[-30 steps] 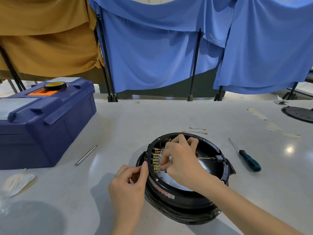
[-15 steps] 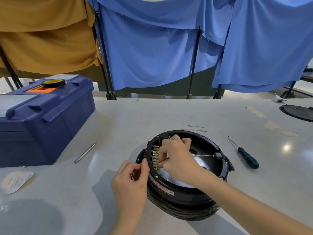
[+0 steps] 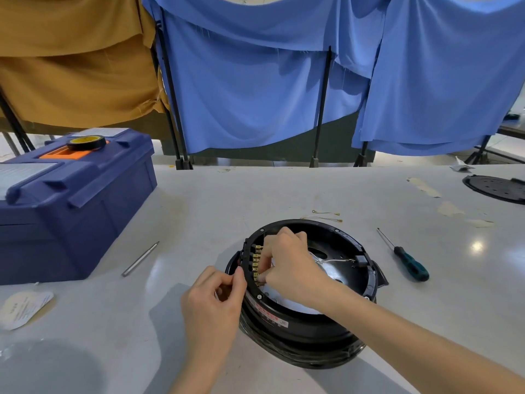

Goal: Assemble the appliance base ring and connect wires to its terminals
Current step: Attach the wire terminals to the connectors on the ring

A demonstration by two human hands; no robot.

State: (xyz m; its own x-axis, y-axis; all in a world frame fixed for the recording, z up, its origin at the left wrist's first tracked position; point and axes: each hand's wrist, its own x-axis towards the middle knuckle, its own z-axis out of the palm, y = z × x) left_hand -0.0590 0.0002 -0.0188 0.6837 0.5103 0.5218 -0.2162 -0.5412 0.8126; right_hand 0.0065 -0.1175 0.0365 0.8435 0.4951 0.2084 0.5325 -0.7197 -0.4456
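Two hands meet at the left side of the black appliance base (image 3: 298, 334), which sits on the table (image 3: 255, 189) at near centre. Our left hand (image 3: 213, 302) pinches the outer edge of the base ring (image 3: 366, 253) beside the brass terminals (image 3: 257, 260). Our right hand (image 3: 289, 265) reaches inside the ring, fingers curled against that row; we cannot tell whether they hold a wire. We judge the wiring step is in hand, and the next move calls for seating a connector squarely. Farther off lie loose wires (image 3: 326, 216) and a screwdriver (image 3: 410, 264).
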